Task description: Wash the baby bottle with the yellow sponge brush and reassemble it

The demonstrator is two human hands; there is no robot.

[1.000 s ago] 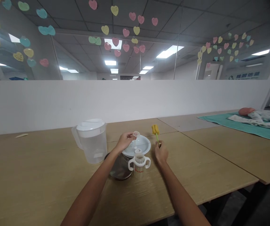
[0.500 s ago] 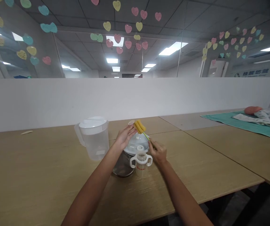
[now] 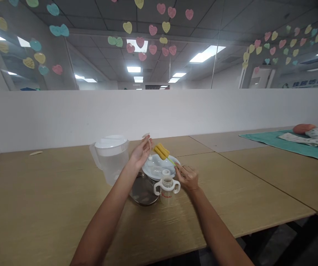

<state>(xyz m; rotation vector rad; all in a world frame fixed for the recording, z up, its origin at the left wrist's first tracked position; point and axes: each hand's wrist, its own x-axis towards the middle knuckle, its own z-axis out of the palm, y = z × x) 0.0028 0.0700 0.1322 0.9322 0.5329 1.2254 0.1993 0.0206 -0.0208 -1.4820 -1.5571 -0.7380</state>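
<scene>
Over a pale bowl (image 3: pixel 147 170), my right hand (image 3: pixel 187 177) grips the green handle of a bottle brush with a yellow sponge head (image 3: pixel 161 151). My left hand (image 3: pixel 141 151) is closed on a small pale bottle straw (image 3: pixel 150 147) with a flat top; much of it is hidden by the fingers. A narrow gap separates straw and sponge. In front of the bowl stands an uncapped clear baby bottle (image 3: pixel 167 195) with two white handles. Clear and white pieces lie in the bowl, too small to make out. Beside the bottle is a round metal pan (image 3: pixel 144 189), partly behind my left arm.
A lidded translucent pitcher (image 3: pixel 111 155) stands to the left of the bowl. A flat pale piece (image 3: pixel 36 153) lies far left. At the right, a green cloth (image 3: pixel 267 139) carries patterned fabric (image 3: pixel 300 140) and a reddish rounded object (image 3: pixel 304 128). A white wall (image 3: pixel 159 111) borders the table's back.
My left hand has moved left and up with the straw, away from the sponge head. More of the bowl's inside shows. The brush stays in my right hand.
</scene>
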